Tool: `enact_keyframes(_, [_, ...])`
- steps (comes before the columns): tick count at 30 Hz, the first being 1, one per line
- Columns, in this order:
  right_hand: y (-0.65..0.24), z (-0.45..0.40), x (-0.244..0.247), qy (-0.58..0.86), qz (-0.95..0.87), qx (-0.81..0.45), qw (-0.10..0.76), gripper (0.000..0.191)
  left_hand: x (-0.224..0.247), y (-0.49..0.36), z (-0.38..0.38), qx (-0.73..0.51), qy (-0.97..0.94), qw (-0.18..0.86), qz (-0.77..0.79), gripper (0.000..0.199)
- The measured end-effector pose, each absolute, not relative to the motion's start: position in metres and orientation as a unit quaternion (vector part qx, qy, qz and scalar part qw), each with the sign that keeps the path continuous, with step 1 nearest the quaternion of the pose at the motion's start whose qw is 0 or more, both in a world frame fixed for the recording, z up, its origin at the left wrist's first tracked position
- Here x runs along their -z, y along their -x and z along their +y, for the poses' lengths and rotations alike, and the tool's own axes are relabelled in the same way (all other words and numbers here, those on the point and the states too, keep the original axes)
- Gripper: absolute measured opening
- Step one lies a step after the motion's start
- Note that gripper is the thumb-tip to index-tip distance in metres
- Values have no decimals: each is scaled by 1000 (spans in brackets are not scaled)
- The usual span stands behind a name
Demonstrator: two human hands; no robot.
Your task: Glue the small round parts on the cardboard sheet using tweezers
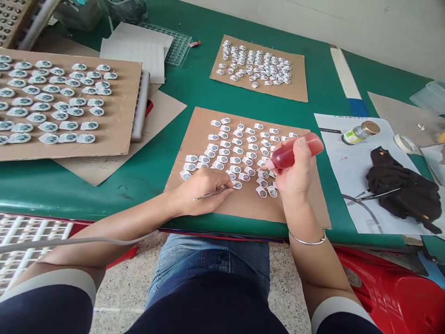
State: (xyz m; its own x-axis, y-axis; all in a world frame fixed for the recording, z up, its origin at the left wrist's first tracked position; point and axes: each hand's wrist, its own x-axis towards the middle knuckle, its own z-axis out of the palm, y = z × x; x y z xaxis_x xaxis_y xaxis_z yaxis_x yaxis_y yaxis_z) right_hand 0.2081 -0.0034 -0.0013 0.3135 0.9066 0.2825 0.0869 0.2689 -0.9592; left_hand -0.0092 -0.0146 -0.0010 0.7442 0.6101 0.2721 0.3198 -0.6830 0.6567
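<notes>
My left hand [205, 190] rests on the front part of a cardboard sheet [250, 208], its fingers pinched round a thin metal tool, apparently tweezers [210, 193]. Its fingertips are beside a small white tag with a dark round print [237, 185]. In my right hand [297, 174] is a squeeze bottle [295, 152] of red liquid, tilted so its narrow tip points down and left over the tags. Several rows of these tags lie on the sheet; some are partly hidden behind my right hand and the bottle.
Another cardboard sheet [295, 88] with similar tags lies farther back. At left, a raised cardboard sheet [118, 111] carries larger printed pieces. To the right are a small glass jar [360, 132], a tape roll [406, 144] and a dark cloth [403, 185] on paper.
</notes>
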Motion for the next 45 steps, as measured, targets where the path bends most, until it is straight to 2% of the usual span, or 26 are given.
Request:
enact_keyframes(10, [-204, -9, 5, 529, -539, -287, 590, 26, 4, 6, -16, -221, -887, 302, 269, 12])
enact_keyframes(17, [-199, -14, 4, 517, -536, -293, 599, 23, 4, 6, -16, -215, -895, 297, 255, 14])
enact_keyframes(20, [-195, -15, 6, 500, -546, -324, 589, 24, 2, 4, -19, -184, -925, 241, 228, 16])
enact_keyframes(23, [-190, -17, 8, 493, -573, -343, 558, 25, 2, 0, -26, -161, -963, 129, 171, 18])
enact_keyframes(28, [-184, -20, 6, 545, -638, -234, 491, 26, 5, -6, -37, -180, -976, -35, 122, 23])
enact_keyframes(31, [-183, -20, 4, 538, -674, -196, 467, 27, 7, -9, -40, -198, -972, -56, 114, 22])
enact_keyframes(35, [-182, -20, 4, 540, -688, -204, 439, 27, 10, -8, -41, -202, -970, -58, 118, 20])
enact_keyframes(45, [-181, -19, 7, 538, -699, -164, 442, 25, 11, -8, -42, -190, -971, -79, 119, 19])
